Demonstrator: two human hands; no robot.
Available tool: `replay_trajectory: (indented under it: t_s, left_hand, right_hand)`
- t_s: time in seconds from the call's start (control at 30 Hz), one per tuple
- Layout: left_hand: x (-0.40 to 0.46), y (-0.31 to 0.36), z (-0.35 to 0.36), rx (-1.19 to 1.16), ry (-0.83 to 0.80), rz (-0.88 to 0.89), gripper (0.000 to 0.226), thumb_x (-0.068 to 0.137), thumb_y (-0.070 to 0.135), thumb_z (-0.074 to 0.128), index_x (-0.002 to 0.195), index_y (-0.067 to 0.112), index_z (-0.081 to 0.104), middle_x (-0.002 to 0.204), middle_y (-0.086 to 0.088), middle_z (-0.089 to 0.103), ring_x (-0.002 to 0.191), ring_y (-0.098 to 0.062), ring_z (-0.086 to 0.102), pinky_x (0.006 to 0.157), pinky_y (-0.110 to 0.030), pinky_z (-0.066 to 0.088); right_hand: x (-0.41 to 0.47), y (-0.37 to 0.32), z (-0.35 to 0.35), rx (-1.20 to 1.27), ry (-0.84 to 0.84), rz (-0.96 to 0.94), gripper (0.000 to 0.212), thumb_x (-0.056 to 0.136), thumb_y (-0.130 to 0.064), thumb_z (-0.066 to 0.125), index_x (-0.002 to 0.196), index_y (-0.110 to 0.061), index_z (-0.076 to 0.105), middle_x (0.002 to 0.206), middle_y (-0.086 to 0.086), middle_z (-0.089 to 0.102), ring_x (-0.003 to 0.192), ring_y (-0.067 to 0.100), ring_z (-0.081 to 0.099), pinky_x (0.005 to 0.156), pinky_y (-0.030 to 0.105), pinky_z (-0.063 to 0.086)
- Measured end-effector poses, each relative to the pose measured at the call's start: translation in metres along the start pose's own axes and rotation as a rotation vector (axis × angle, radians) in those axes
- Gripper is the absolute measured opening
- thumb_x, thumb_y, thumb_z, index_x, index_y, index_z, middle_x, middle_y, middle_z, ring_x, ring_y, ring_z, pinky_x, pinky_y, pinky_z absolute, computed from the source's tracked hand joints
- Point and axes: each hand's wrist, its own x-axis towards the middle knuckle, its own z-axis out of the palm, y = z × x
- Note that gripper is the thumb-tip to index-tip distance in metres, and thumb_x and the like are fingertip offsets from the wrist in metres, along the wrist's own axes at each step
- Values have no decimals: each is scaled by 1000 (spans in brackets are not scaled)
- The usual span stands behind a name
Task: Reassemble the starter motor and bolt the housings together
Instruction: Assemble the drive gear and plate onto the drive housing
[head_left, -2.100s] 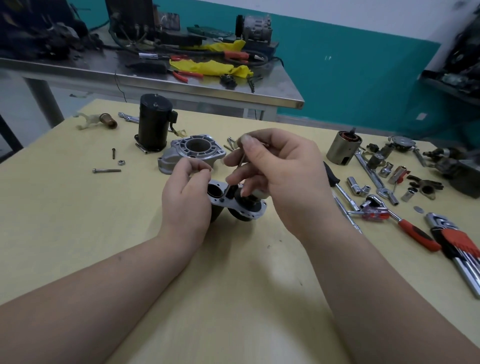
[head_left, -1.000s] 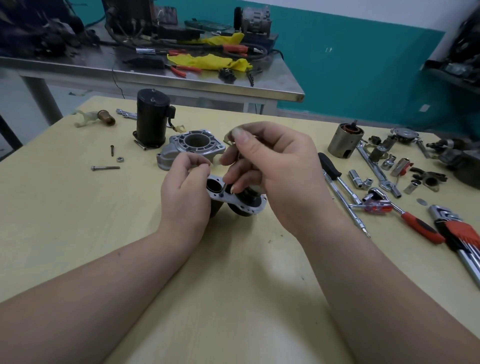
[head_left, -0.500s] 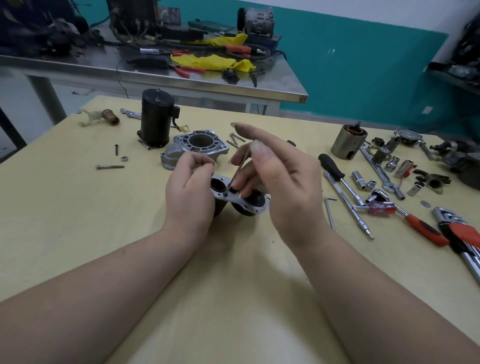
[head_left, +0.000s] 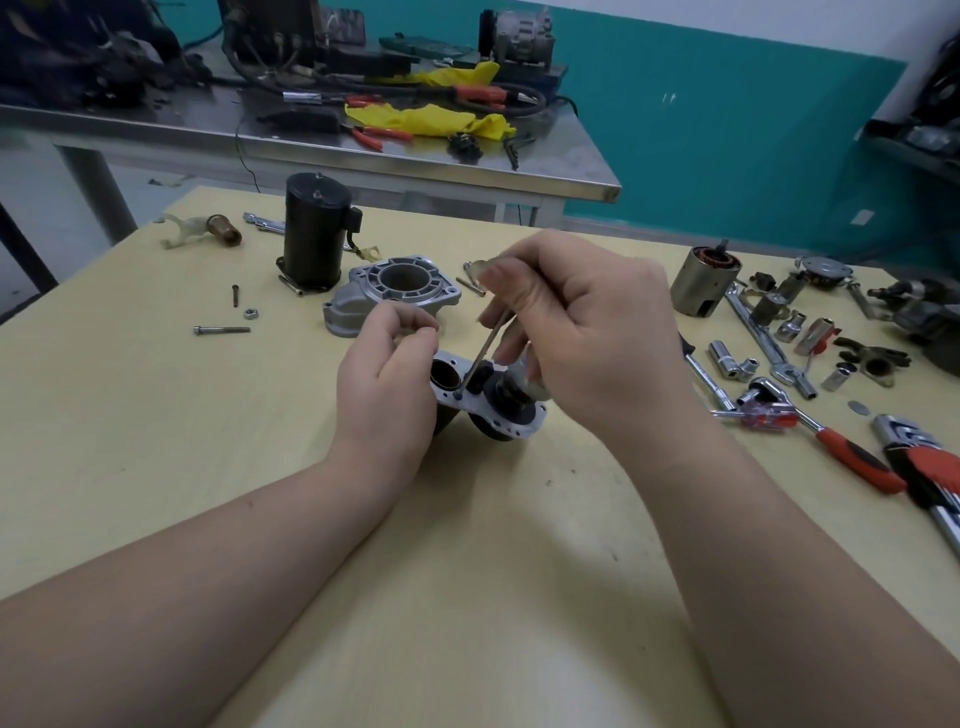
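At frame centre the left hand (head_left: 387, 384) clamps the silver cast-aluminium starter housing (head_left: 488, 408) steady on the yellow table (head_left: 156, 441), so the right hand (head_left: 582, 332), fingers pinching a thin steel hex key (head_left: 485, 348), can seat its tip in a flange bolt.

Steel bench (head_left: 519, 171) behind the yellow worktop (head_left: 156, 441), cluttered: yellow cloth (head_left: 431, 119), red-handled pliers (head_left: 379, 136), black cables (head_left: 519, 111), a grey machine unit (head_left: 519, 31). Teal wall (head_left: 727, 130) with white band above. Dark shelf (head_left: 914, 150) at far right, contents unclear.
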Motion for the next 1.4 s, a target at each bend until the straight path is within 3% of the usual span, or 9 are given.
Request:
replay_trajectory:
  t_s: [0.23, 0.4, 0.73, 0.9, 1.03, 1.13, 1.23, 1.33, 1.4]
  left_hand:
    - [-3, -4, 0, 72, -58, 49, 11, 90, 28, 55, 86, 30, 64, 67, 14, 51, 65, -2, 46, 65, -35, 38]
    - [-3, -6, -2, 97, -112, 78, 9, 90, 27, 55, 87, 30, 63, 63, 12, 44, 61, -5, 41, 54, -21, 34]
    - [-4, -9, -2, 132, -107, 95, 10, 92, 27, 53, 92, 30, 62, 56, 12, 44, 51, -4, 39, 46, -17, 31]
    - [-3, -12, 0, 142, -76, 98, 9, 91, 30, 52, 95, 33, 59, 51, 15, 44, 48, -4, 38, 45, -18, 30]
    - [0, -8, -5, 105, -170, 93, 11, 90, 28, 54, 96, 28, 63, 59, 8, 43, 56, -8, 38, 50, -20, 29]
    - [15, 1, -23, 122, -349, 109, 12, 90, 26, 60, 98, 27, 69, 83, -24, 57, 71, -28, 53, 65, -31, 42]
    - [32, 6, -43, 101, -548, 109, 17, 90, 28, 65, 104, 28, 74, 96, -26, 69, 92, -52, 67, 81, -58, 56]
    - [46, 4, -54, 157, -659, 81, 34, 88, 33, 70, 122, 32, 75, 110, -19, 75, 99, -47, 74, 93, -65, 58]
    - [52, 2, -58, 183, -678, 74, 35, 88, 36, 72, 122, 32, 76, 112, -16, 75, 103, -39, 75, 97, -59, 57]
  right_hand:
    - [5, -1, -26, -366, -200, -25, 35, 109, -38, 53, 96, -13, 73, 74, -3, 72, 69, 20, 67, 62, 42, 52]
    - [6, -4, -39, -622, -198, -130, 48, 108, -47, 47, 82, -15, 70, 76, -3, 60, 76, 23, 55, 59, 41, 47]
    - [-13, -26, -25, -744, -178, 112, 57, 111, -46, 41, 61, -24, 25, 55, -7, 34, 59, 30, 39, 51, 33, 16]
    - [-14, -30, -25, -686, -161, 242, 57, 110, -50, 40, 61, -21, 35, 59, -2, 43, 64, 30, 45, 55, 37, 26]
    - [-10, -31, -36, -527, -257, 102, 51, 108, -50, 48, 71, -17, 58, 62, -2, 52, 65, 27, 52, 59, 43, 46]
    - [-2, -22, -54, -354, 26, -77, 43, 107, -44, 58, 81, -13, 71, 63, -2, 59, 57, 18, 52, 53, 34, 43]
    - [11, 3, -69, -159, 304, -83, 17, 103, -37, 68, 93, -28, 79, 67, -8, 68, 59, 8, 59, 55, 27, 45]
    - [9, 43, -56, -223, 222, 49, 14, 98, -30, 75, 104, -21, 84, 77, -16, 74, 72, 5, 68, 71, 32, 57]
    - [1, 69, -41, -348, 16, 183, 18, 97, -29, 77, 108, -18, 84, 91, -3, 79, 88, 17, 72, 84, 40, 57]
